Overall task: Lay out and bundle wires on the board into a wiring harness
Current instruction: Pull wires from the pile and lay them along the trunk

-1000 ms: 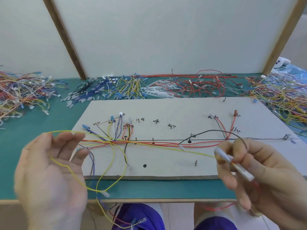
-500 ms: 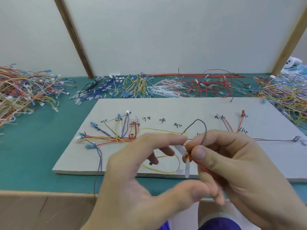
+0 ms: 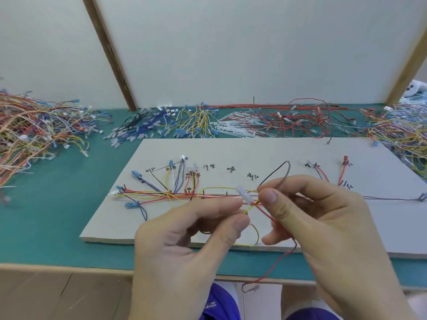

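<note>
Yellow wire (image 3: 247, 209) pinched in left hand (image 3: 184, 245) grip, red wire (image 3: 275, 224) with white connector (image 3: 245, 196) in right hand (image 3: 323, 218) pinch, above board (image 3: 277, 148). Advice: keep ends aligned, tension light.

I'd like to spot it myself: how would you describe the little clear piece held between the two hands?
Start at the pale board on the green table; both hands meet above its near edge. Between the left hand and right hand sits a small translucent white connector. Unlike the blue connectors farther left, it is colourless, raised, with yellow and red wires leaving it.
</note>
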